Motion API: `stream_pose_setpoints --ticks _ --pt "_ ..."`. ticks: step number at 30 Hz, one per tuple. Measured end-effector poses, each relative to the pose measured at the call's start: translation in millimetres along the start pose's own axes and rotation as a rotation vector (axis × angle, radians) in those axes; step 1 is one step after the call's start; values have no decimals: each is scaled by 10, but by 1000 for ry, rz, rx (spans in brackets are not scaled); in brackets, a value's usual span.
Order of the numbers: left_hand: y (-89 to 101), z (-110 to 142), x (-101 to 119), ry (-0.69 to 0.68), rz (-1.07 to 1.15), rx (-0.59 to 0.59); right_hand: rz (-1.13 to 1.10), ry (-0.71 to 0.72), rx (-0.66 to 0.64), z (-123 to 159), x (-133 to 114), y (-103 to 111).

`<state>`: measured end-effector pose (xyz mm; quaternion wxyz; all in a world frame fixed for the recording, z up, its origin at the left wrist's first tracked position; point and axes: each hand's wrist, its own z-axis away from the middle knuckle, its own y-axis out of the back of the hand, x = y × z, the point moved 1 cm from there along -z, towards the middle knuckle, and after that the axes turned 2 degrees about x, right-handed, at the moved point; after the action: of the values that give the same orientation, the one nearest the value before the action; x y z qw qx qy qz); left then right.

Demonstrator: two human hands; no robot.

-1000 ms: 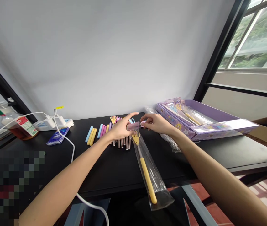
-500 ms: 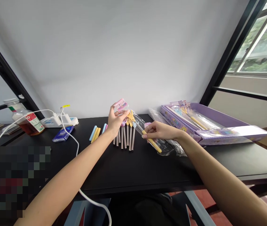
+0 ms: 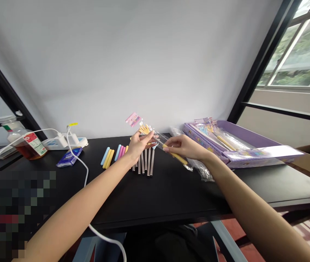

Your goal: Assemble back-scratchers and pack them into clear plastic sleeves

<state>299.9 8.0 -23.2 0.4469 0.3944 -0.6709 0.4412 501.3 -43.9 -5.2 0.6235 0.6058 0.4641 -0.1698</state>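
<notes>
A yellow back scratcher [image 3: 144, 129] in a clear plastic sleeve with a pink header card [image 3: 133, 119] is held slantwise above the table. My left hand [image 3: 139, 145] is closed around it just below the claw-shaped head. My right hand [image 3: 181, 147] pinches the wrapped yellow handle [image 3: 179, 159] at the other end. Beneath my left hand, several metal rods [image 3: 148, 163] lie side by side, their upper ends partly hidden by my fingers. To their left are several coloured handles [image 3: 108, 159] in blue, yellow and pink, some partly behind my left wrist.
An open purple box [image 3: 242, 133] with wrapped back scratchers stands at right, beside crumpled clear plastic [image 3: 202, 171]. At left are a blue packet [image 3: 69, 157], a power strip [image 3: 51, 143], a jar of brown liquid [image 3: 25, 145] and a white cable [image 3: 86, 171] crossing the black table [image 3: 155, 200].
My left hand has moved off the header card and down onto the scratcher below its head, uncovering the card. My right hand keeps hold of the handle end. The view has shifted slightly.
</notes>
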Motion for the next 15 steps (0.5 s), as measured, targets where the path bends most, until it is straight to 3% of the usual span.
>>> stream_pose_setpoints --ticks 5,8,10,12,15 --pt "-206 -58 114 -37 -221 -154 2 119 438 34 -24 301" --pt "-459 -131 138 -140 -579 -339 -26 162 807 67 64 667" --pt "-671 -161 126 -300 -861 -493 23 149 1051 127 180 946" --pt "-894 -175 88 -474 -1058 -614 141 106 1166 222 335 1204" --pt "-1212 -208 -27 -613 -1205 -691 405 -80 1144 398 604 1480"
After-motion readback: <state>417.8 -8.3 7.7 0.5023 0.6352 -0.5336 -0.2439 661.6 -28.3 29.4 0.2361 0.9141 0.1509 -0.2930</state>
